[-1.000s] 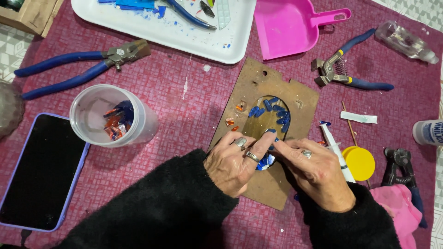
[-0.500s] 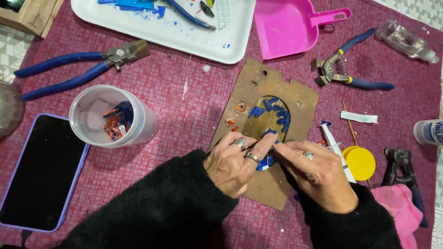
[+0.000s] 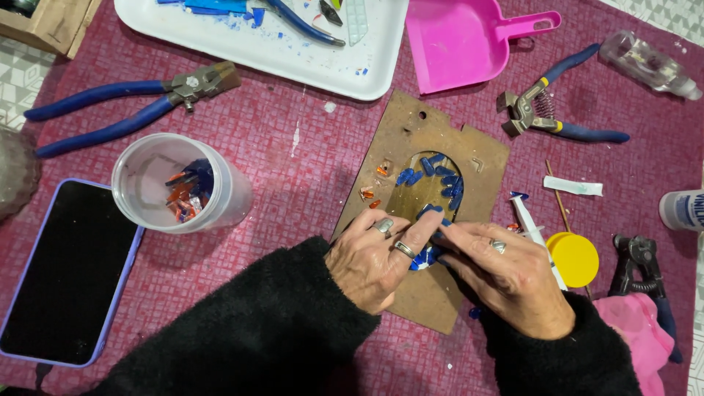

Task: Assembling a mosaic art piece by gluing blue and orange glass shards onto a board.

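A brown wooden board [image 3: 414, 132] with an oval cut-out lies on the maroon mat. Small blue glass pieces [image 3: 440, 176] line the oval's rim, and orange bits [image 3: 370, 192] sit at its left. My left hand [image 3: 378, 257], with rings, rests on the board, its fingers pressed at the oval's lower edge. My right hand [image 3: 506, 275] meets it there, fingertips pinched on a small blue glass piece [image 3: 429, 253]. Both sleeves are black and fuzzy.
A clear cup [image 3: 176, 183] of blue and orange shards stands left, beside a phone [image 3: 62, 271]. Blue pliers [image 3: 110, 110], a white tray [image 3: 293, 51], a pink dustpan [image 3: 462, 40], spring nippers [image 3: 550, 114], a syringe [image 3: 535, 235], a yellow lid [image 3: 576, 257] and a bottle [image 3: 682, 209] surround the board.
Both hands stay at the oval's lower edge. The fingertips have drawn slightly closer together over the blue piece.
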